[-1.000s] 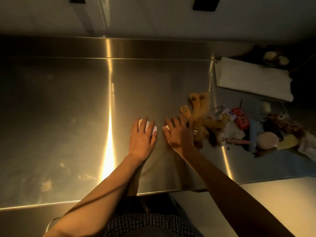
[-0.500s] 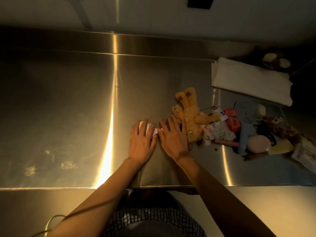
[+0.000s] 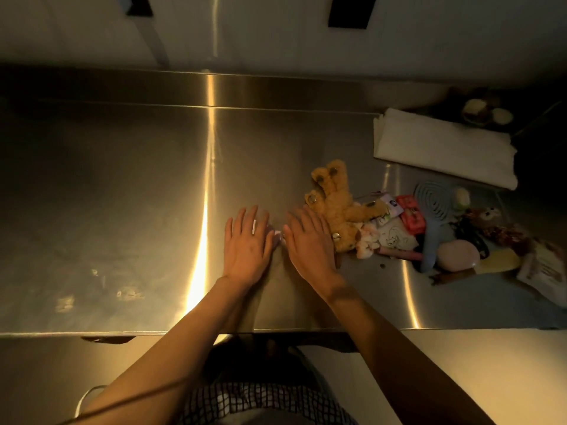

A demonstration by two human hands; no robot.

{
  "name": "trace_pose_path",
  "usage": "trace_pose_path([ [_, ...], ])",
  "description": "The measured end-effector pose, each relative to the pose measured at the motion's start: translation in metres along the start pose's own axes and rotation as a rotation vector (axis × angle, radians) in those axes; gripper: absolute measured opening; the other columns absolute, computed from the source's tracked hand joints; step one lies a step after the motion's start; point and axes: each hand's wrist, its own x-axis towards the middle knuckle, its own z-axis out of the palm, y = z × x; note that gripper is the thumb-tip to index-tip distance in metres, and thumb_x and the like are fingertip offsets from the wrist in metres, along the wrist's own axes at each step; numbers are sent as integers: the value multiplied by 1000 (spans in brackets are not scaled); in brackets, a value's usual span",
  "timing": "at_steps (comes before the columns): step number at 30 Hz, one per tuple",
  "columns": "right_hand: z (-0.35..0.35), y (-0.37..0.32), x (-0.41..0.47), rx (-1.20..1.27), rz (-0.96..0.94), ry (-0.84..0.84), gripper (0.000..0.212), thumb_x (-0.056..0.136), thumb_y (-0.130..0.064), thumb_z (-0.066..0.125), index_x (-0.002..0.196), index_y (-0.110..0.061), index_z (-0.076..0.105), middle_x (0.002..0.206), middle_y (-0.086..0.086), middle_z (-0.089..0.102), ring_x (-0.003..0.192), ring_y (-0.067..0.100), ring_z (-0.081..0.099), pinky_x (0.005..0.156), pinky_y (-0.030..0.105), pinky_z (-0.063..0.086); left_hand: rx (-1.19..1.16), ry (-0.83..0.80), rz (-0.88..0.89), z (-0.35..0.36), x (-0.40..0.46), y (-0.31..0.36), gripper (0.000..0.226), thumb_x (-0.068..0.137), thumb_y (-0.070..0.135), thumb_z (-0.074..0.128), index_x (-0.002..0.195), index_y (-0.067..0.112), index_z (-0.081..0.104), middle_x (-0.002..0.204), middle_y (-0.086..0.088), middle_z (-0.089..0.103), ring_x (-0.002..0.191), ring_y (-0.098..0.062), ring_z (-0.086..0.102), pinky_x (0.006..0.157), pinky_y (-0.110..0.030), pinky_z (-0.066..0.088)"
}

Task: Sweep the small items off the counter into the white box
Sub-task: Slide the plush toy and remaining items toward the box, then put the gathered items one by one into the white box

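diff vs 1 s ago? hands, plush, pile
Little changed. Both hands, left hand and right hand, stay flat and side by side on the counter, with a small white item still peeking out between them. The right hand stays against the tan plush toy. Nothing gripped or released. The pile and white folded cloth look unmoved; the camera shifted.

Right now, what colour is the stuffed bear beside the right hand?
Golden tan, seen in the head view: stuffed bear by the right hand.

Dim, warm amber light throughout. Bright vertical glare streak down steel desk (image 3: pixel 122 194), second thinner streak at right. Corners fall into deep shadow; far right nearly black. Wide-angle bowing at edges. Soft focus overall, fine detail in clutter lost. Forearms cast faint shadows.
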Motion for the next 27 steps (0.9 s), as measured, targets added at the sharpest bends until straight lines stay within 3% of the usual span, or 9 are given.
trace_pose_path([
  [5,-20,-7,-3,-5,97,142,41,100,-30,31,125,-11,58,130,10,57,128,23,45,108,40,34,-36,92,145,-23,12,7,45,97,34,34,127,10,56,133,-15,54,124,-34,46,106,-46,31],
  [11,-28,8,-38,-58,270,363,36,97,-28,39,112,-8,66,116,13,65,114,29,57,97,42,42,-92,41,345,-14,5,38,43,94,32,36,122,9,58,125,-14,58,117,-33,50,100,-46,38],
  [18,-38,51,-109,-110,440,370,36,98,-29,39,115,-8,62,119,12,63,117,26,55,100,41,41,-130,63,556,8,-24,81,35,93,26,44,119,8,60,124,-15,58,118,-33,48,101,-45,36],
  [22,-59,92,-142,-168,468,415,42,100,-31,28,111,-2,57,114,19,57,107,26,56,84,42,54,-147,43,614,17,-35,132,41,91,26,41,122,5,60,124,-16,57,118,-35,48,104,-46,33],
  [24,-74,115,-161,-175,490,351,45,96,-30,31,114,-1,60,116,20,61,111,29,57,93,41,48,-133,18,600,26,-41,168,44,89,27,39,118,2,61,124,-18,58,117,-37,51,103,-49,37],
  [27,-104,157,-195,-136,507,396,39,93,-26,40,113,-2,63,115,17,64,112,31,58,97,44,45,-152,-11,601,43,-53,232,42,87,26,40,112,2,64,121,-19,61,113,-36,55,98,-49,44],
])
